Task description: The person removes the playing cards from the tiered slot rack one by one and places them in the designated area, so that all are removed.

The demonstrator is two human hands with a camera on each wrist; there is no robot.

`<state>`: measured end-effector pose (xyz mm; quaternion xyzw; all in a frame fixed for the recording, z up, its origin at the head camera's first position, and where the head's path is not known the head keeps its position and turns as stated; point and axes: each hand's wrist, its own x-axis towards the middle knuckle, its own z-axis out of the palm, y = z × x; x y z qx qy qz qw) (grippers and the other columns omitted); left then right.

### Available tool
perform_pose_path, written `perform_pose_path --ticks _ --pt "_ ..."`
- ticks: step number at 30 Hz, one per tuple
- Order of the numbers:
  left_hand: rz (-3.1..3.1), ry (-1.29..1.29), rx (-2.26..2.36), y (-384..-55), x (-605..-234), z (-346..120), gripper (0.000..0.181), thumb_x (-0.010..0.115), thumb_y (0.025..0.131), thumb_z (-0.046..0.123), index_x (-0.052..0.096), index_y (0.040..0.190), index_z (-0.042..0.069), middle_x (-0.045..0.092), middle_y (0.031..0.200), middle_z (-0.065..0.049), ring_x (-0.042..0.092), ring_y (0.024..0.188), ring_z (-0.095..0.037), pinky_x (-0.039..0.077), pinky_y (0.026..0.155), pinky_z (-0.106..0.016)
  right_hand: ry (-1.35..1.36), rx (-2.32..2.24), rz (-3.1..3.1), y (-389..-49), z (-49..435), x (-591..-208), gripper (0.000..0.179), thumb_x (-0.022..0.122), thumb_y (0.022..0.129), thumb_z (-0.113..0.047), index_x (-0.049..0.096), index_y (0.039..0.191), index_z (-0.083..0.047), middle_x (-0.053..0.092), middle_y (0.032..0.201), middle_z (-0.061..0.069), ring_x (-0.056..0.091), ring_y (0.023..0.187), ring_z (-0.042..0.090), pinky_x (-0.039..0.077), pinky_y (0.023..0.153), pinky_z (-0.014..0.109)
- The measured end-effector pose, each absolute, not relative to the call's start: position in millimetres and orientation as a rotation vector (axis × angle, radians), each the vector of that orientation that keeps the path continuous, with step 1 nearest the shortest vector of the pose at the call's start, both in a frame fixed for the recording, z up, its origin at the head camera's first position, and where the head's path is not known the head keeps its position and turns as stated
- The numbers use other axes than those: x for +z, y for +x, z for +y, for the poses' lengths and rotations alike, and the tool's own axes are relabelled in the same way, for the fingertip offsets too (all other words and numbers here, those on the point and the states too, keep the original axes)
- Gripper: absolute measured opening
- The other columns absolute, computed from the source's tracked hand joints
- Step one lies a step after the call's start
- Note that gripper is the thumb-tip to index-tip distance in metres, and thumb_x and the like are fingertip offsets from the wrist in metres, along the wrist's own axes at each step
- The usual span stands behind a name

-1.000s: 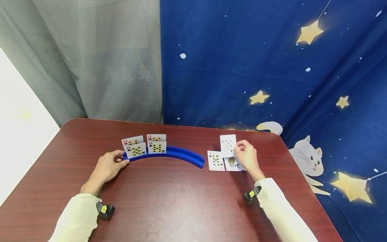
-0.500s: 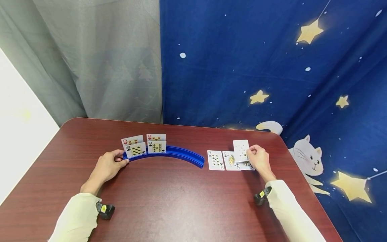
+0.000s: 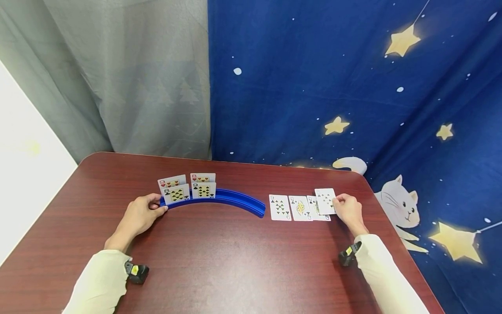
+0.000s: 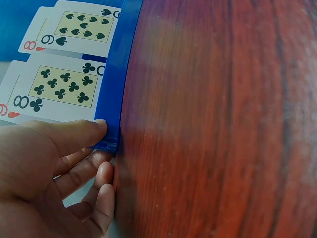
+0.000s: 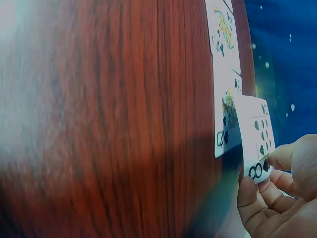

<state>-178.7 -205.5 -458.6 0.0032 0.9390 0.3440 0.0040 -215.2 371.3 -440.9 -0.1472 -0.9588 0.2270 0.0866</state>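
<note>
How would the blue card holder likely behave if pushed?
The blue card holder would probably slide rather than roll, being long, low and curved. It may be light, being slim. Its standing cards might wobble, rising well above it.

In the head view, the eight of spades point(image 3: 324, 200) covers much of the rightmost face card point(image 3: 311, 209), while the eight of clubs point(image 3: 175, 195) and nine of spades point(image 3: 204, 191) hide the lower parts of the nine of hearts point(image 3: 171, 182) and eight of hearts point(image 3: 203, 178). The blue rack point(image 4: 115, 79) runs off the left wrist view's top edge.

Only a narrow gap between blue rack point(image 3: 235, 199) and flat cards point(image 3: 280, 208).
</note>
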Motion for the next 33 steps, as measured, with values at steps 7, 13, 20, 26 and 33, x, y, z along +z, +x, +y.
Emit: perform_pose_path --ticks 7,13,20,26,33 --pt "2.946 0.016 1.075 -178 -457 -205 0.043 0.069 0.092 0.018 0.059 0.123 -0.009 0.069 0.104 -0.026 0.065 0.093 -0.034 0.049 0.084 -0.053 -0.436 0.658 -2.854 -210 385 -440 0.026 0.057 0.092 -0.018 0.071 0.099 0.003 0.072 0.091 0.02 0.062 0.089 0.042 0.045 0.08 0.052" --pt "2.948 0.017 1.075 -178 -457 -206 0.042 0.068 0.093 0.018 0.059 0.123 -0.009 0.069 0.104 -0.027 0.065 0.092 -0.035 0.049 0.084 -0.053 -0.456 0.639 -2.876 -207 395 -441 0.028 0.057 0.092 -0.018 0.07 0.101 0.005 0.071 0.095 0.023 0.061 0.091 0.044 0.045 0.08 0.055" --pt "2.946 0.018 1.072 -179 -458 -206 0.043 0.069 0.093 0.018 0.059 0.124 -0.01 0.068 0.106 -0.027 0.065 0.093 -0.035 0.049 0.085 -0.053 -0.498 0.622 -2.904 -206 401 -445 0.029 0.056 0.093 -0.019 0.07 0.102 0.005 0.069 0.095 0.024 0.06 0.093 0.044 0.045 0.079 0.055" --pt "2.94 0.013 1.069 -179 -457 -207 0.045 0.069 0.093 0.019 0.058 0.124 -0.011 0.068 0.105 -0.028 0.065 0.093 -0.035 0.048 0.084 -0.054 -0.555 0.59 -2.926 -207 400 -448 0.028 0.056 0.093 -0.02 0.068 0.098 0.005 0.068 0.095 0.026 0.06 0.092 0.045 0.044 0.082 0.058" --pt "2.943 0.02 1.066 -179 -457 -207 0.044 0.069 0.093 0.019 0.058 0.123 -0.01 0.068 0.105 -0.027 0.065 0.094 -0.036 0.048 0.084 -0.054 -0.637 0.57 -2.966 -206 400 -450 0.023 0.058 0.092 -0.023 0.066 0.089 -0.001 0.067 0.09 0.024 0.061 0.086 0.043 0.046 0.073 0.053"
